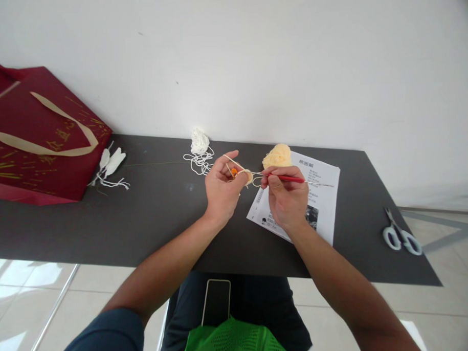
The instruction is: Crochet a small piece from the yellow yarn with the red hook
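My left hand pinches a small cream crochet piece, with yarn running over the raised fingers. A small orange item, perhaps a stitch marker, shows by those fingers. In my right hand is a crochet hook with a red grip, held like a pencil. Its tip points left toward the piece, and a loop of yarn hangs between the hands. Just behind my right hand sits a ball of cream yarn. Under that hand lies a printed sheet, partly covered.
White yarn lies in a loose heap near the wall. White crocheted pieces with tails rest beside a dark red gift bag at left. Scissors lie near the table's right edge. A phone is on my lap.
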